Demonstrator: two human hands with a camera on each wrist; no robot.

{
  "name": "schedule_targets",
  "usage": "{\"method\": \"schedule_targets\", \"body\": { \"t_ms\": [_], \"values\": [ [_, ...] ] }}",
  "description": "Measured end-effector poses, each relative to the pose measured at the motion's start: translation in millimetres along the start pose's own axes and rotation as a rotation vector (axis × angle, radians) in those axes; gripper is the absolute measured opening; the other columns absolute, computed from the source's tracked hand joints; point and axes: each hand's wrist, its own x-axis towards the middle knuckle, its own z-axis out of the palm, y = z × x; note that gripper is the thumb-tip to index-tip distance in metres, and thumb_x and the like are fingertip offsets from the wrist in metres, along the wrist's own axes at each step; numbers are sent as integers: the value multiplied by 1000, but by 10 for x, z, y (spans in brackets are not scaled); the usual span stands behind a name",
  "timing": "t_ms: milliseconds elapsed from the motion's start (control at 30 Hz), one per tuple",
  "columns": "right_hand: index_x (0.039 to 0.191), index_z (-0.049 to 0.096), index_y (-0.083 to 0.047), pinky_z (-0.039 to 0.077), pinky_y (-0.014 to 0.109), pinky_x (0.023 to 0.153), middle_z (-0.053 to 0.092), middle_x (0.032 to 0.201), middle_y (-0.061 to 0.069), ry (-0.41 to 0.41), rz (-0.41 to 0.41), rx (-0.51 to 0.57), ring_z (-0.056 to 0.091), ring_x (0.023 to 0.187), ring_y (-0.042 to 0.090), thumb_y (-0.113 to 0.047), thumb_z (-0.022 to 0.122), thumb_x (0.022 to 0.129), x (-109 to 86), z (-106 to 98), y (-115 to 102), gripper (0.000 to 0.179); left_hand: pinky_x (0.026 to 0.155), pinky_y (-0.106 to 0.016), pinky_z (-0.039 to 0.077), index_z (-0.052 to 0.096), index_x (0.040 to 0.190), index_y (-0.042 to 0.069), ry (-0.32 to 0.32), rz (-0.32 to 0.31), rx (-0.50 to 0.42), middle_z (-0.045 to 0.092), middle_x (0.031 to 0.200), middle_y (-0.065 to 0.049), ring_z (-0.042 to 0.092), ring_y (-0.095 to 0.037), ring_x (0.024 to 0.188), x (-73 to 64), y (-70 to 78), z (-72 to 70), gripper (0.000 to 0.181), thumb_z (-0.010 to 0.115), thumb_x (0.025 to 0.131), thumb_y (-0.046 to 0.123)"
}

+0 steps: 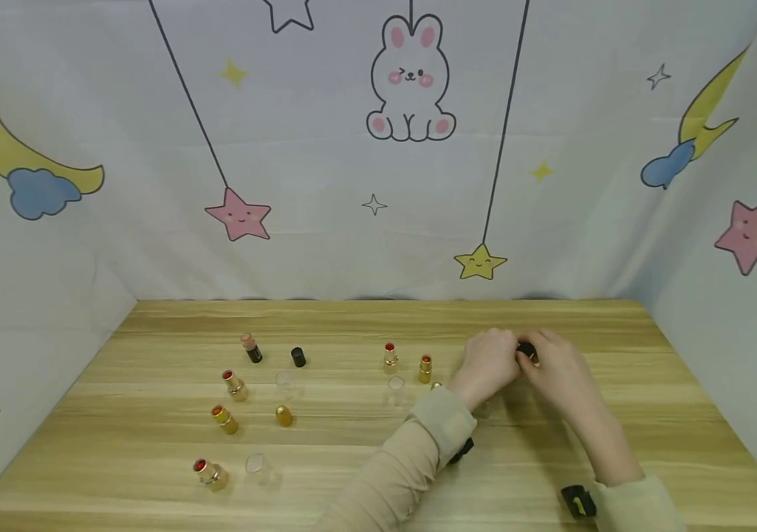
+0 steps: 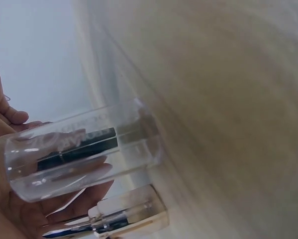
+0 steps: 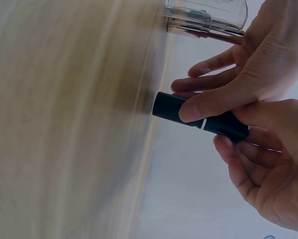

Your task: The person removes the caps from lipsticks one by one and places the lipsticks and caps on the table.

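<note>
Both hands are on a black lipstick tube with a thin pale band, tilted close over the table at the back right. My left hand pinches its lower part between thumb and fingers. The upper end is gripped by my right hand, with thumb and fingertips around it, as the right wrist view shows. In the left wrist view a clear cylindrical cap stands near the left hand, partly covering the view of the black tube. Beside that cap is a gold-based lipstick with a squarish clear part.
Uncapped lipsticks stand at left, including a nude one and a red one, with a black cap, a gold cap and clear caps nearby. Two red lipsticks stand mid-table. A printed curtain encloses the wooden table.
</note>
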Motion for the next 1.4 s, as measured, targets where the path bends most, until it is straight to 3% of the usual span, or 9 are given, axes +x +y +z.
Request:
{"method": "schedule_targets", "body": {
  "t_ms": [200, 400, 533, 667, 800, 1000, 1167, 1400],
  "values": [
    [102, 66, 5, 52, 45, 68, 67, 96, 21, 44, 15, 30, 65, 80, 31, -7, 67, 87, 4, -70, -26, 19, 44, -26, 36, 54, 58, 22, 24, 50, -1, 59, 62, 8, 51, -7, 55, -29, -4, -69, 26, 71, 77, 23],
    [99, 68, 3, 46, 33, 61, 66, 85, 15, 161, 25, 85, 62, 73, 26, -8, 71, 85, -32, -193, -72, 18, 42, -22, 32, 48, 56, 22, 32, 91, -6, 44, 54, 10, 39, -5, 49, -95, 18, -243, 34, 73, 78, 25],
    [101, 70, 1, 47, 22, 64, 68, 86, 14, 237, 57, 126, 62, 72, 22, -10, 72, 85, -75, -271, -103, 19, 42, -21, 32, 52, 61, 22, 43, 109, -17, 46, 57, 11, 40, -4, 49, -164, 24, -385, 28, 72, 81, 28],
    [104, 71, -1, 42, 7, 66, 70, 91, 15, 267, 104, 186, 57, 73, -3, -15, 71, 87, -113, -350, -119, 22, 45, -19, 35, 64, 74, 24, 56, 121, -41, 58, 66, 13, 48, -3, 54, -233, 25, -500, 14, 71, 84, 31],
    [107, 70, -4, 40, 4, 66, 71, 92, 12, 278, 139, 265, 46, 74, -20, -19, 70, 88, -152, -424, -135, 23, 47, -18, 36, 69, 85, 25, 72, 131, -74, 65, 74, 13, 52, -2, 57, -312, 21, -607, 8, 70, 86, 33],
    [111, 70, -10, 42, 8, 66, 67, 86, -17, 249, 209, 345, 53, 75, -16, -30, 65, 92, -185, -519, -159, 28, 47, -17, 35, 69, 87, 25, 103, 160, -131, 62, 73, 13, 49, -2, 56, -440, -18, -733, 7, 68, 88, 32],
    [112, 70, -8, 45, 6, 68, 70, 85, -15, 241, 224, 408, 57, 76, -15, -29, 65, 92, -194, -562, -186, 29, 47, -16, 34, 66, 87, 24, 131, 198, -162, 61, 74, 13, 47, -1, 55, -525, -65, -783, 9, 68, 89, 32],
    [115, 68, -5, 44, 8, 70, 63, 80, -29, 222, 239, 472, 60, 75, -10, -25, 64, 92, -214, -587, -212, 31, 53, -14, 34, 67, 95, 24, 171, 242, -161, 64, 84, 13, 49, 0, 63, -603, -121, -815, 14, 66, 90, 36]
  ]
}}
